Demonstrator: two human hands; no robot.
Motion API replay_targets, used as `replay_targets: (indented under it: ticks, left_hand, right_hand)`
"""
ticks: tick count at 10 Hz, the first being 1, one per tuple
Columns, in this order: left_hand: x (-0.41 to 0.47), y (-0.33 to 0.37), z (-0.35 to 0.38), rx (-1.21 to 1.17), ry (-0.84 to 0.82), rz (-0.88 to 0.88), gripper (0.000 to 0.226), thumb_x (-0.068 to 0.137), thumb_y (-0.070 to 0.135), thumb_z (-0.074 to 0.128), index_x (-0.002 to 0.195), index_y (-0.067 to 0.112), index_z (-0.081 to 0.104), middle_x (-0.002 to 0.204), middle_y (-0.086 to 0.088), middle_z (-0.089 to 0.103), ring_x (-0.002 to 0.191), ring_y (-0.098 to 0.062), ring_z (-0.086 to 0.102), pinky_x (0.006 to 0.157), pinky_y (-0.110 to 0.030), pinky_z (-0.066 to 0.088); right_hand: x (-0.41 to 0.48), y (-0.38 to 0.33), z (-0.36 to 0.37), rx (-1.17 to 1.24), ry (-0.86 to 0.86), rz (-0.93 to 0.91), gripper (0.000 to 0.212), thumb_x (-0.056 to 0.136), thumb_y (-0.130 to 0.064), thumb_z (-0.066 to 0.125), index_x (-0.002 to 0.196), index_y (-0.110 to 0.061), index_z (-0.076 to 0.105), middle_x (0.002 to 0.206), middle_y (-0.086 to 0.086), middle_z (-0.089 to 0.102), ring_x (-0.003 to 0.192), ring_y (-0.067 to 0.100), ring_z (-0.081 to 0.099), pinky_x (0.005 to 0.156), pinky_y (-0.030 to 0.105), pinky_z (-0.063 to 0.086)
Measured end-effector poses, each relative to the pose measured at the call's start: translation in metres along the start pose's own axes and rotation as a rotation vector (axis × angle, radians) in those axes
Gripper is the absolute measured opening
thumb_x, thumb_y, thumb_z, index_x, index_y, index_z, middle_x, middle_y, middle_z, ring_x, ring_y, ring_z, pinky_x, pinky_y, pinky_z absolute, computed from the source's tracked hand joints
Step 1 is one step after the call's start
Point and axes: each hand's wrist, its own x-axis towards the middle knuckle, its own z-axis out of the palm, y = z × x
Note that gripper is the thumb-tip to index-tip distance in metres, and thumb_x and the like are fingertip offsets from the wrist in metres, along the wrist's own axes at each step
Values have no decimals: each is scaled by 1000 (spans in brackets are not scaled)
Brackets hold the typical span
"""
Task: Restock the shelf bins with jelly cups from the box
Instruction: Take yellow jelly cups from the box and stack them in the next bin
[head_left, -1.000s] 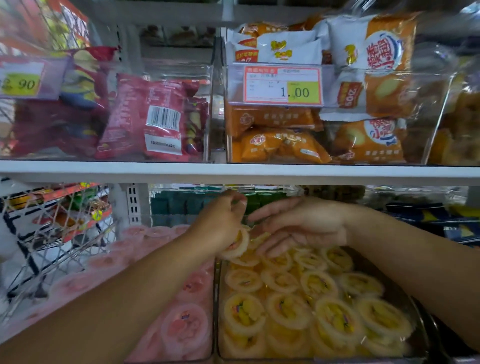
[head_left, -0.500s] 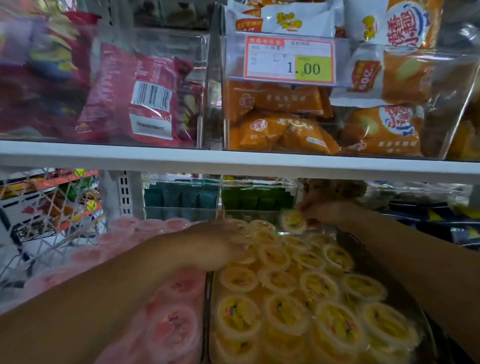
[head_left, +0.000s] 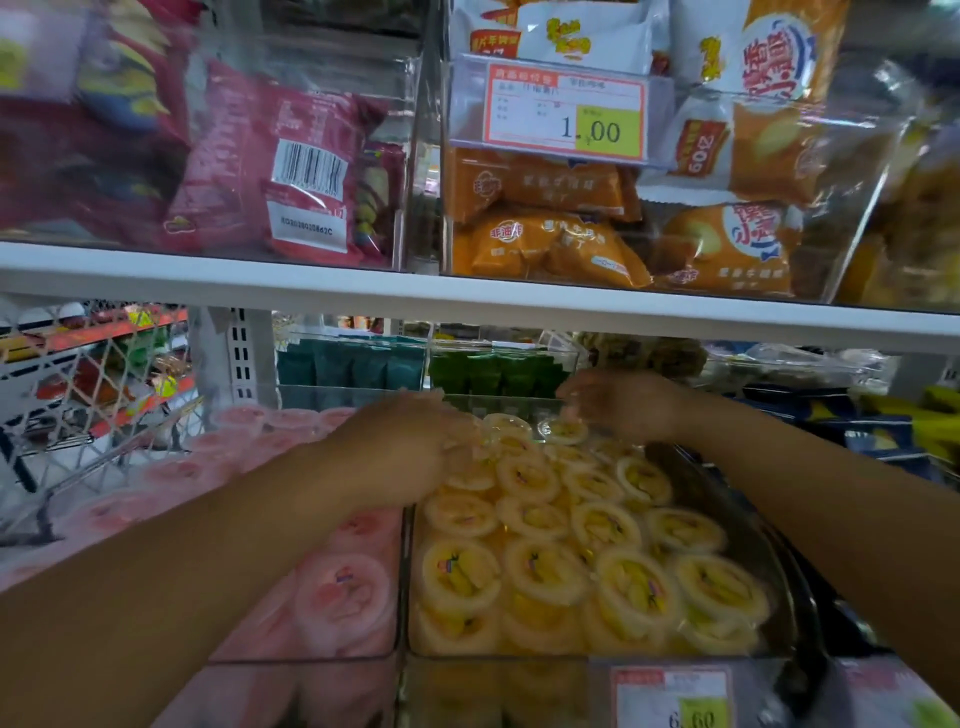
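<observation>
Yellow jelly cups (head_left: 545, 571) filled the clear bin (head_left: 587, 656) nearest you, with pink jelly cups (head_left: 343, 592) just to the left. Your left hand (head_left: 410, 447) lay on the far-left cups, its grip lost in blur. Your right hand (head_left: 618, 405), farther back, hovered over the rearmost cup (head_left: 563, 430), which sat just below-left of its fingertips; pinched or not, you couldn't tell. Green packets (head_left: 493, 371) and the upper shelf (head_left: 467, 296) crowded in behind.

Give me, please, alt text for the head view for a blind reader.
The left hand and right hand reach to the back of a bin full of yellow jelly cups; grips are blurred. To its left lie pink jelly cups.
</observation>
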Motion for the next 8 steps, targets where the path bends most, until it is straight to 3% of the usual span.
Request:
replay_targets:
  ticks: [1,2,3,4,5,6,7,8]
  left_hand:
    - [-33,18,-12,-193,211,37,40,96,45,45,117,18,67,121,2,62,114,-11,50,99,-31,41]
    - [-90,45,-22,-286,347,91,51,85,63,33,119,39,63,114,29,54,108,6,44,89,-16,38]
    - [-162,72,-9,-538,257,95,38,83,66,38,106,51,65,99,30,62,95,5,55,75,-15,47]
    - [-221,94,45,-669,-198,9,30,88,68,42,110,57,60,97,28,64,90,6,60,75,-16,49]
    - [-269,110,150,-637,-667,-10,31,99,49,42,125,45,58,100,29,62,87,12,57,75,-13,46]
    - [-320,127,269,-606,-917,-170,34,102,32,41,132,26,55,132,4,58,116,-15,56,97,-28,44]
    - [-361,131,355,-655,-924,-420,33,99,27,48,129,19,58,133,-5,58,120,-23,54,101,-32,43]
    - [-388,131,397,-740,-915,-511,36,100,26,51,135,20,55,136,-3,56,124,-21,53,106,-31,41]
  right_hand:
    - [-57,-26,-12,199,90,-66,23,97,-26,56,119,-29,62,115,-8,63,106,9,60,82,18,49]
    - [-131,-54,-6,385,275,-168,16,95,-25,57,105,-31,68,96,-10,69,83,6,62,68,16,49]
    - [-209,-65,19,834,49,-206,14,88,-24,60,92,-23,73,81,4,70,57,19,51,49,22,43]
    - [-259,-54,79,901,-618,-187,19,88,-32,61,101,-24,71,88,7,72,59,12,57,51,22,45]
    - [-288,-28,192,721,-998,16,18,99,-17,50,111,-19,63,93,-1,70,66,5,62,56,18,49]
    - [-323,1,317,691,-1124,279,20,102,-7,41,109,-14,58,94,0,62,69,3,60,60,17,49]
    - [-356,26,409,592,-1127,372,18,100,-7,44,106,-5,61,80,2,58,59,7,57,52,16,46]
    - [-381,53,514,762,-871,605,12,67,-20,86,70,-19,75,65,-2,65,49,9,58,42,15,43]
